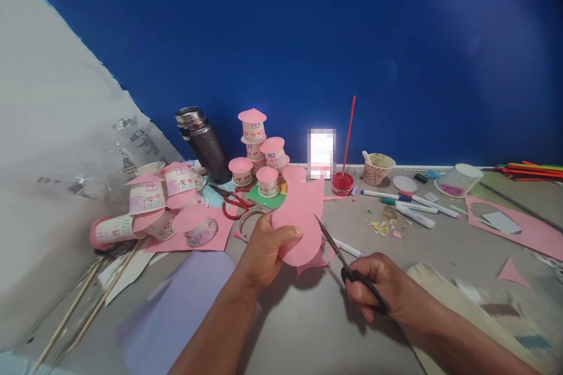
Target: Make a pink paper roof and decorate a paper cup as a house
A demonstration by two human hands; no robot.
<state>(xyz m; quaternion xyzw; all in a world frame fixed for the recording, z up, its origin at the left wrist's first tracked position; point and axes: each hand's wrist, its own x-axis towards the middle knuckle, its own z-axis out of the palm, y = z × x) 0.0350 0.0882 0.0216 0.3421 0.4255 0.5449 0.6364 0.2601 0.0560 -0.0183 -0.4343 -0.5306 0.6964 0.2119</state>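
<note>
My left hand (268, 246) grips a sheet of pink paper (299, 220) in the air above the table, thumb on top. The paper's lower edge is rounded, and a partly cut strip hangs beneath it. In my right hand (378, 287) is a pair of scissors (347, 266) with black handles, its blades pointing up and left at the paper's right edge. The blades look nearly closed. Just behind the paper stand several small paper-cup houses (268, 181) with pink cone roofs, some stacked. A roll of tape (247, 224) lies left of the paper, partly hidden by my left hand.
More cup houses (147, 193) crowd the left, near a dark flask (204, 146) and red-handled scissors (235, 202). Purple paper (176, 310) and wooden sticks (88, 299) lie front left. Markers (416, 205), a patterned cup (379, 170) and pink paper scraps (514, 272) are at right.
</note>
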